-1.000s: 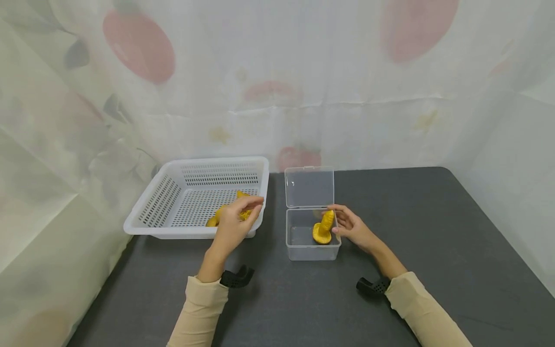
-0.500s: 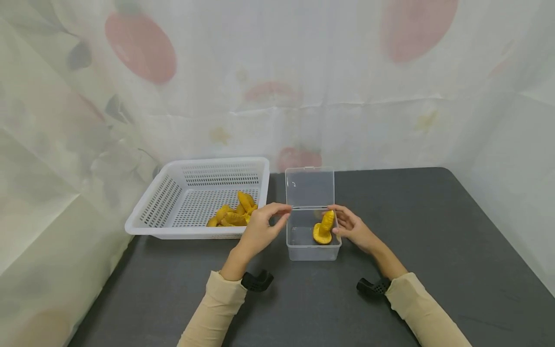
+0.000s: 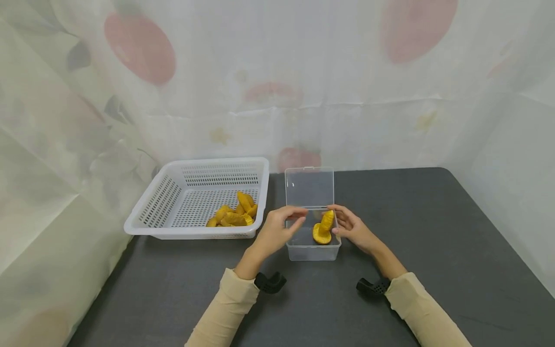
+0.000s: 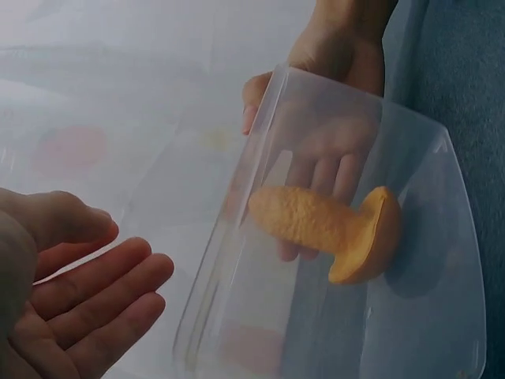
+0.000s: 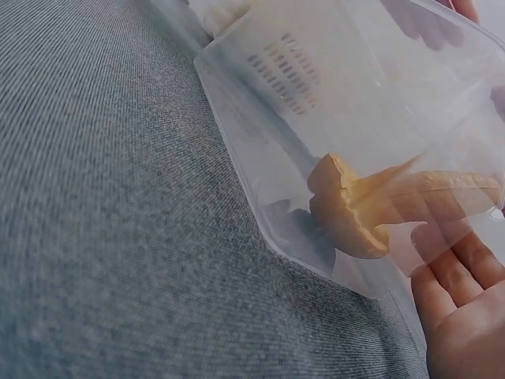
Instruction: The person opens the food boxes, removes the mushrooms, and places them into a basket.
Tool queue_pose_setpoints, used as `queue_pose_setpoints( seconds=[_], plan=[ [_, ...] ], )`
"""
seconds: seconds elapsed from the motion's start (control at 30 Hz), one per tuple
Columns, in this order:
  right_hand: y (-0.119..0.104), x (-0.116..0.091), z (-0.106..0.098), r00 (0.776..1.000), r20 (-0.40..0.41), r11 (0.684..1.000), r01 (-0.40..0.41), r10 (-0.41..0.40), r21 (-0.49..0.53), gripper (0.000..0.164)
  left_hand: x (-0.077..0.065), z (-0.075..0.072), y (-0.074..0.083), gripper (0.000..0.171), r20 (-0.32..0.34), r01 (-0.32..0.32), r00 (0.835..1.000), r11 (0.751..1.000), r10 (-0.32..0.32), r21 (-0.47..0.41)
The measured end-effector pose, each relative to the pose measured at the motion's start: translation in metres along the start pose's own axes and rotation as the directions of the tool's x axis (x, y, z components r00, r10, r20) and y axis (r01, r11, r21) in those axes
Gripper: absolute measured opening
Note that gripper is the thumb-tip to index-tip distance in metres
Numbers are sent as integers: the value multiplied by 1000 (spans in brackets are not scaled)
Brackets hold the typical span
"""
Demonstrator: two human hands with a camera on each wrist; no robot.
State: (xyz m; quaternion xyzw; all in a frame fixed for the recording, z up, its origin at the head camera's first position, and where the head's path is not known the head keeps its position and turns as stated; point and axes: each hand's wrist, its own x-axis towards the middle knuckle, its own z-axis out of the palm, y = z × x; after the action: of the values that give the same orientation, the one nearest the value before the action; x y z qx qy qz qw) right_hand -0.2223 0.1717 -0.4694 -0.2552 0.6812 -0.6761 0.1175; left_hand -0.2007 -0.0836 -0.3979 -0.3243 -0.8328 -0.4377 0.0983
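Observation:
In the head view, a clear plastic box [image 3: 313, 253] stands on the table, its hinged lid [image 3: 309, 188] raised at the back. A yellow mushroom-shaped piece [image 3: 323, 230] leans against the right wall inside it, wide cap down and ridged stem up. My left hand [image 3: 277, 230] hovers over the box's left rim, thumb and fingers apart with nothing between them. My right hand [image 3: 353, 229] rests at the right wall, fingertips at the rear corner and thumb at the rim. Through the clear wall in the left wrist view, the right hand's fingers [image 4: 345, 175] lie nearly straight.
A white slotted basket [image 3: 147, 230] stands to the left, with several yellow pieces [image 3: 234, 218] heaped in its front right corner. The dark table [image 3: 416, 241] stretches to the right and front. A fruit-print curtain [image 3: 269, 58] hangs behind, and more of it falls along the left.
My left hand has moved right, away from the basket and over the box's left rim. The yellow pieces it covered now show. My right hand and the box have stayed put.

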Motion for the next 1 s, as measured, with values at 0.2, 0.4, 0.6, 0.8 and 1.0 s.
queue_pose_setpoints(
  seconds=[0.2, 0.4, 0.6, 0.8, 1.0],
  plan=[
    [3, 0, -1, 1000, 22, 1000, 15, -15, 13, 62, 4, 14, 1, 23, 18, 53, 998, 997, -52, -52],
    [5, 0, -2, 1000, 15, 1000, 11, -12, 8, 61, 10, 27, 4, 24, 9, 91, 996, 992, -91, -84],
    [6, 0, -3, 999, 29, 999, 41, -41, 24, 53, 14, 38, 4, 24, 37, 138, 990, 986, -135, -95],
    [6, 0, -3, 998, 39, 998, 53, -54, 30, 51, 19, 44, 5, 24, 44, 202, 979, 976, -199, -83],
    [4, 0, -2, 999, 36, 999, 25, -26, 26, 63, 25, 46, 8, 25, 34, 245, 969, 967, -243, -75]
  ],
)
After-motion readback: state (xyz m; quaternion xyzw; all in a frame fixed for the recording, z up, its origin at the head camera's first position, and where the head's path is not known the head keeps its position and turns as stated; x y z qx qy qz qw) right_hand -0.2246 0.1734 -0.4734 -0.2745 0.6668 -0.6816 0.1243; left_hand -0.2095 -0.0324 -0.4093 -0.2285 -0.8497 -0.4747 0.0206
